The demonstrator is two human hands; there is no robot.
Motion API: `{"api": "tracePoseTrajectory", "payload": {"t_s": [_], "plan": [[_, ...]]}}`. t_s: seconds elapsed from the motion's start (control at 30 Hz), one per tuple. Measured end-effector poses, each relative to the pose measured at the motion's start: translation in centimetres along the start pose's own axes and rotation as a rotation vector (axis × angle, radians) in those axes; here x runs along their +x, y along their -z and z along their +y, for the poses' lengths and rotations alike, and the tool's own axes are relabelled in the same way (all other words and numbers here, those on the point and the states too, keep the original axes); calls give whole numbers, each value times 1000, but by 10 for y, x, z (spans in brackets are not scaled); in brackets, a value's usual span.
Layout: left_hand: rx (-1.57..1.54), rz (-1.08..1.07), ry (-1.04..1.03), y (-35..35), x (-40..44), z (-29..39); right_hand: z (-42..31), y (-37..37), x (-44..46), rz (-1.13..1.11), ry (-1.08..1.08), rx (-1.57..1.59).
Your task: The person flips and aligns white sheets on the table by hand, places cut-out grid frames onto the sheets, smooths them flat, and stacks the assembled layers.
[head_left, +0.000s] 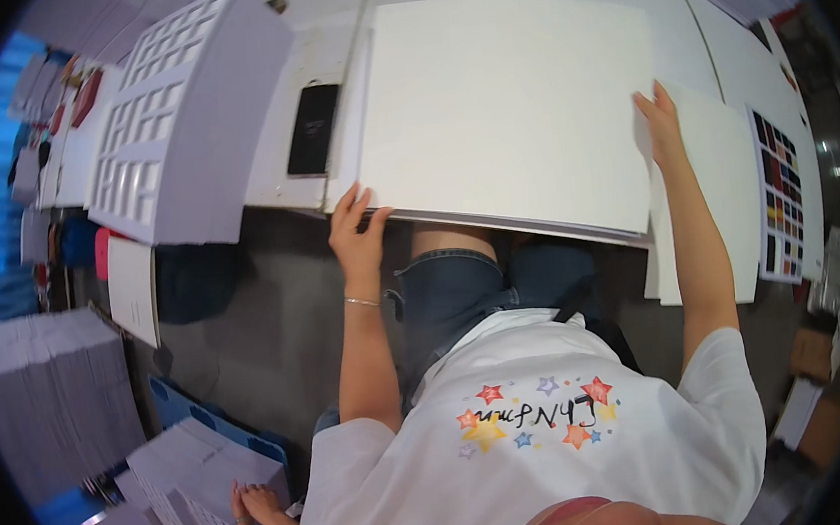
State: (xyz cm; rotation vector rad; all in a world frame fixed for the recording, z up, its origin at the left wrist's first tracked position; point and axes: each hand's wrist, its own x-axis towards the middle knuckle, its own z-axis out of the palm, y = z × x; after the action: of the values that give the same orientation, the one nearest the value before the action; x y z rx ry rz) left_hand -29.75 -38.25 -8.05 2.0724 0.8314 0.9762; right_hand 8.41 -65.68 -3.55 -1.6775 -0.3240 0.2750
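A large white board (507, 108) lies in front of me on the table, its near edge jutting out over my lap. At its near left corner is my left hand (354, 236), fingers bent round the corner and the thumb at the near edge. My right hand (662, 130) holds the right edge, with the thumb on the top face and some fingers out of sight. Thin layers show under the board's near edge. Beneath my right forearm lie more white sheets (701, 201), reaching past the table's front.
A black phone (314, 130) lies left of the board, near a tall white stack with cut-out windows (167, 115). A colour swatch chart (780, 195) is on the right. At lower left, another person's hands (261, 504) rest by white pieces; a large paper stack (51, 400) stands beyond.
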Motion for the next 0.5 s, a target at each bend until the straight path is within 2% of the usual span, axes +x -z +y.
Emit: {"api": "tracePoseTrajectory", "payload": {"t_s": [0.1,0.3,0.37,0.5], "plan": [[-69,-4,89,-2,-2,-3,1,2,2,-117,64,43],[-188,-50,137,-1,1,-3,18,2,7,5,147,-26],[-171,-75,120,1,2,2,16,0,4,-54,164,-52],[-138,-104,132,4,6,3,15,0,-2,-64,49,-137]]}}
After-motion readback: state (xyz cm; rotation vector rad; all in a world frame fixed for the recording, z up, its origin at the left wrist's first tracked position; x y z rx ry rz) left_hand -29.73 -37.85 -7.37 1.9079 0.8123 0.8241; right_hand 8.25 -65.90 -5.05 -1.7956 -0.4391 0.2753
